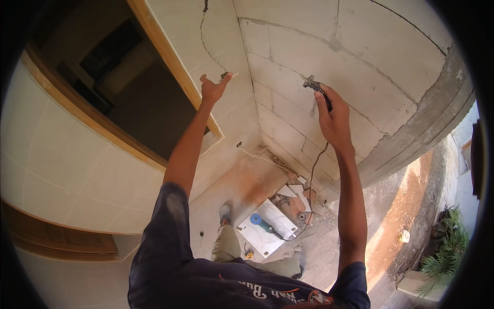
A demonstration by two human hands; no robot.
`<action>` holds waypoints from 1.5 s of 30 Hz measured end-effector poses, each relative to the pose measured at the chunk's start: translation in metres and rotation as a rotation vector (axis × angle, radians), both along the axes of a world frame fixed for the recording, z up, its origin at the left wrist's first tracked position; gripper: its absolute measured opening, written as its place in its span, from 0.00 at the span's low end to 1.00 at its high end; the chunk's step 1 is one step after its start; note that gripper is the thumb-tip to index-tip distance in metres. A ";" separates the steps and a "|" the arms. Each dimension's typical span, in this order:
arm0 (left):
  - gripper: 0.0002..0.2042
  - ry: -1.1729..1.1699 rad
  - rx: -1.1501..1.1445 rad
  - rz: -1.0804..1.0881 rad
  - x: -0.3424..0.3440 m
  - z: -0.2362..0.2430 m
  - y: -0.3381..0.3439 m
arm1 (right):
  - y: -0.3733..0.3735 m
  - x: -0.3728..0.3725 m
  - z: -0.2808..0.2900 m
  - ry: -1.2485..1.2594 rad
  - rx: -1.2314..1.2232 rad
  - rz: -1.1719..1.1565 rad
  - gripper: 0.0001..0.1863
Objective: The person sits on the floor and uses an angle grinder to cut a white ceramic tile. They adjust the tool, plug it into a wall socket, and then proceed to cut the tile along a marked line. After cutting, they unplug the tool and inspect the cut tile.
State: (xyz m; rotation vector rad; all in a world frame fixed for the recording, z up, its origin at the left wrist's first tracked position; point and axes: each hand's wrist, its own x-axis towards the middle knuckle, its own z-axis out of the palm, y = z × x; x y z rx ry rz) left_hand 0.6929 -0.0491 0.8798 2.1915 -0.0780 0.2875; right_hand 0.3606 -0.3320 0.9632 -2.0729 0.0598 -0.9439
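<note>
My right hand [335,116] is closed around a black power plug [320,92], whose prongs point up and left toward the block wall. From the plug a dark cord [313,170] runs down to a green angle grinder [266,225] with a blue disc, lying on a white tile [262,242]. Raised by the tiled wall, my left hand [212,92] is closed on a small dark cable end [224,76]. A thin twisted wire [206,46] hangs down to it from above. Plug and cable end are well apart. Some left fingers are hidden.
A wooden window frame [172,56] is at the left of my left arm. The block wall [303,51] rises on the right. Broken tile pieces [296,198] lie in the floor corner, where a white wire [262,158] leaves the wall. Green plants [446,250] stand far right.
</note>
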 end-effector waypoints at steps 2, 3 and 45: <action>0.69 0.099 0.034 -0.131 0.040 -0.004 -0.013 | 0.016 0.037 -0.012 -0.028 -0.003 -0.040 0.15; 0.68 0.096 0.096 -0.171 0.062 -0.006 -0.008 | 0.030 0.054 -0.020 -0.071 -0.032 -0.051 0.15; 0.21 0.920 -1.087 -0.674 -0.113 0.047 -0.075 | 0.084 0.124 -0.065 0.012 -0.065 -0.062 0.11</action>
